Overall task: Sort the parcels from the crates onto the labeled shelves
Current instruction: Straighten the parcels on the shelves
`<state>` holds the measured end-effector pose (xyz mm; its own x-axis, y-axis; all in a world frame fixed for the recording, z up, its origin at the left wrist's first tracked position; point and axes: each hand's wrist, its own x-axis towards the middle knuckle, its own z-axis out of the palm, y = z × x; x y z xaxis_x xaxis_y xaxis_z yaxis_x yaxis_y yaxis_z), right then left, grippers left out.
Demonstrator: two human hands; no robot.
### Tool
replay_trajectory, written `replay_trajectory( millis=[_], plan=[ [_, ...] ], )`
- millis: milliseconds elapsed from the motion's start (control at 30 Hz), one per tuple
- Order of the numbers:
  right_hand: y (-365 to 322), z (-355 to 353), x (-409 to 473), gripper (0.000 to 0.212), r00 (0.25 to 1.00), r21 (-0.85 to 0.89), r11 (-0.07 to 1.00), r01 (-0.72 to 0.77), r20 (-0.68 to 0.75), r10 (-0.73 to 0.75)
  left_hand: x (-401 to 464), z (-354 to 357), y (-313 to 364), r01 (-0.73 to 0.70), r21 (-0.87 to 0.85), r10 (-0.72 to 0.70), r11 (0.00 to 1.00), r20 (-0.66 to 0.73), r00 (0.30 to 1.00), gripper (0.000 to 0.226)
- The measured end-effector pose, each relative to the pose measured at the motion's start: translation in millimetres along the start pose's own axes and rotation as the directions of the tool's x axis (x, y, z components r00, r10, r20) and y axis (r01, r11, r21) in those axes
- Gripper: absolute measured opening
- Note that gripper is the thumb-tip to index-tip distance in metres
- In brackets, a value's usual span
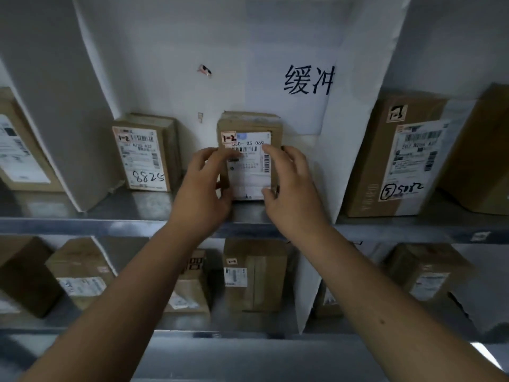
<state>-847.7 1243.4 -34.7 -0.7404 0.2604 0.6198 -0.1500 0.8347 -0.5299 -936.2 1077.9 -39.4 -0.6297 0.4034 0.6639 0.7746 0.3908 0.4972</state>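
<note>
A small brown cardboard parcel (249, 125) with a white shipping label marked "1-2" stands upright on the metal shelf (137, 224), in the middle bay between two white dividers. My left hand (202, 186) grips its left side, fingers over the label's edge. My right hand (289, 183) grips its right side, thumb near the lower corner. Another "1-2" parcel (146, 155), with "8825" written on it, stands to the left in the same bay.
A white divider (60, 106) stands at the left, another (355, 119) at the right. A larger box (399, 158) marked "1-3" sits in the right bay. A box (19, 153) sits in the left bay. Several parcels (254, 274) fill the shelf below.
</note>
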Motion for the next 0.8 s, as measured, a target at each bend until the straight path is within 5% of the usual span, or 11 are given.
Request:
replay_trajectory(
  millis=[233,533,700,800],
  plan=[
    [10.5,-0.8,22.5,0.078,0.992,0.008,0.999,0.044,0.122,-0.044,14.4,5.6,8.2,0.130,0.073,-0.129,0.989,-0.022,0.991,0.065],
    [1.6,-9.6,12.6,0.078,0.989,-0.038,0.998,0.045,0.145,-0.039,13.6,-1.6,11.3,0.087,0.169,-0.091,0.982,0.019,0.996,0.054],
    [-12.7,-18.7,-30.6,0.060,1.000,0.096,0.995,0.003,0.020,-0.005,-35.5,2.3,28.3,0.166,0.100,-0.158,0.981,-0.083,0.984,0.056],
    [-17.8,-26.2,-62.5,0.053,1.000,0.130,0.991,-0.004,-0.017,0.006,-67.5,13.5,44.2,0.074,0.040,-0.070,0.996,-0.080,0.994,0.054]
  ],
)
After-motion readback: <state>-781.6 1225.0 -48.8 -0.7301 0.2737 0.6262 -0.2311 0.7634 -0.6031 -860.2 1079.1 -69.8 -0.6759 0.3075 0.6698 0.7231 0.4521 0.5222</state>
